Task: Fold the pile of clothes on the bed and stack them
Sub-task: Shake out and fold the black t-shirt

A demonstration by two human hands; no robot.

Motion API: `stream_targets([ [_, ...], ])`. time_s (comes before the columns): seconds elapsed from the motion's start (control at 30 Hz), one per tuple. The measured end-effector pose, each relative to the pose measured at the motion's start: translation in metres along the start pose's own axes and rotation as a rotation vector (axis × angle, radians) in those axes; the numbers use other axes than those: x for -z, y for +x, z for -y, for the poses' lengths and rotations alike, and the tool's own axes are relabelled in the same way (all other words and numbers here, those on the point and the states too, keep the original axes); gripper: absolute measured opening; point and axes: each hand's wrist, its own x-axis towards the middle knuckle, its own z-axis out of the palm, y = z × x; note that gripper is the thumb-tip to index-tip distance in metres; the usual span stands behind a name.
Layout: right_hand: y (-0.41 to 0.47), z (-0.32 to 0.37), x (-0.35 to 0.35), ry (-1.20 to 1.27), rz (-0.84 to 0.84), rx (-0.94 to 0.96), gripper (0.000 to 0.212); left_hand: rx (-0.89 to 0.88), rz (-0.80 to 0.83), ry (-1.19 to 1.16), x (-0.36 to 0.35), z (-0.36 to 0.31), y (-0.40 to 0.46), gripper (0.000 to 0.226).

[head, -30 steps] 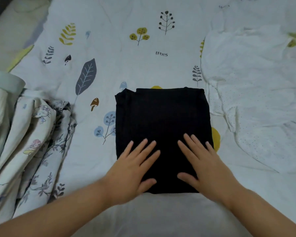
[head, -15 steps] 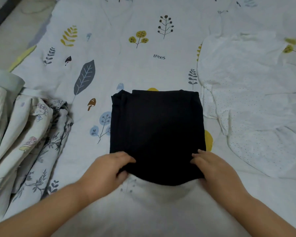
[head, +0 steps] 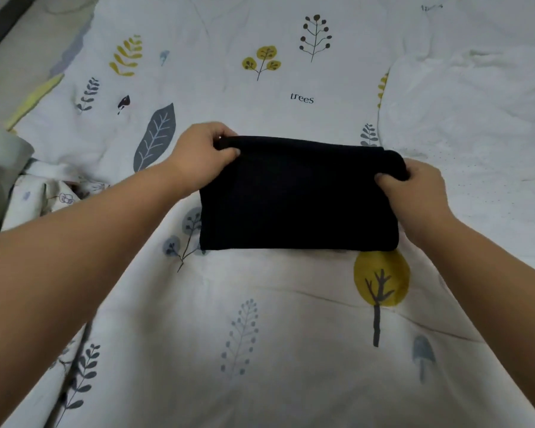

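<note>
Black garment [head: 297,199], mid-frame, is pinched at its far corners by left hand [head: 203,156] and right hand [head: 414,183]; uneven release could skew the fold.

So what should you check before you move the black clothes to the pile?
1. Left hand grips the far left corner of the black garment: ok.
2. Right hand grips the far right corner: ok.
3. Fold looks even, near edge straight: ok.
4. Layers underneath lined up: cannot tell, hidden.
5. Near edge rests on the bedsheet, not hanging: ok.
6. Somewhere to stack: floral clothes at left look bunched, white garment at right lies unfolded: not ok.
</note>
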Motion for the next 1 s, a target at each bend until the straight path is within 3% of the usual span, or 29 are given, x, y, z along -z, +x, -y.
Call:
stream_targets([
  [0.1,0.005,0.001,-0.015,-0.232,-0.147,-0.034,0.053,-0.027,-0.215,0.304,-0.020,0.004,0.002,0.041],
  [0.17,-0.008,0.004,-0.032,-0.398,-0.208,0.133,0.063,-0.191,-0.271,0.406,-0.040,0.006,-0.012,0.048],
  [0.23,-0.023,-0.002,-0.054,-0.587,-0.151,0.420,0.064,-0.366,-0.191,0.502,-0.063,0.012,-0.030,0.052],
  [0.3,-0.033,-0.015,-0.074,-0.807,0.067,0.570,0.064,-0.425,-0.015,0.653,-0.079,0.027,-0.041,0.057],
  [0.37,-0.031,-0.037,-0.083,-0.977,0.210,0.569,0.064,-0.402,0.097,0.721,-0.085,0.046,-0.042,0.058],
  [0.57,-0.018,-0.050,-0.069,-0.984,0.132,0.409,0.061,-0.264,0.039,0.676,-0.073,0.059,-0.028,0.062],
  [0.63,-0.022,-0.040,-0.061,-0.952,0.050,0.400,0.062,-0.181,-0.049,0.610,-0.066,0.056,-0.031,0.067],
  [0.7,-0.028,-0.028,-0.051,-0.806,-0.160,0.334,0.063,-0.063,-0.175,0.458,-0.060,0.051,-0.037,0.073],
  [0.77,-0.031,-0.018,-0.041,-0.602,-0.293,0.106,0.064,0.171,-0.211,0.249,-0.055,0.044,-0.041,0.073],
  [0.87,-0.027,-0.017,-0.031,-0.276,-0.126,-0.313,0.064,0.464,-0.134,-0.082,-0.049,0.035,-0.036,0.065],
  [1.0,-0.021,-0.011,-0.029,-0.072,0.040,-0.410,0.048,0.618,-0.027,-0.457,-0.037,0.029,-0.028,0.068],
])
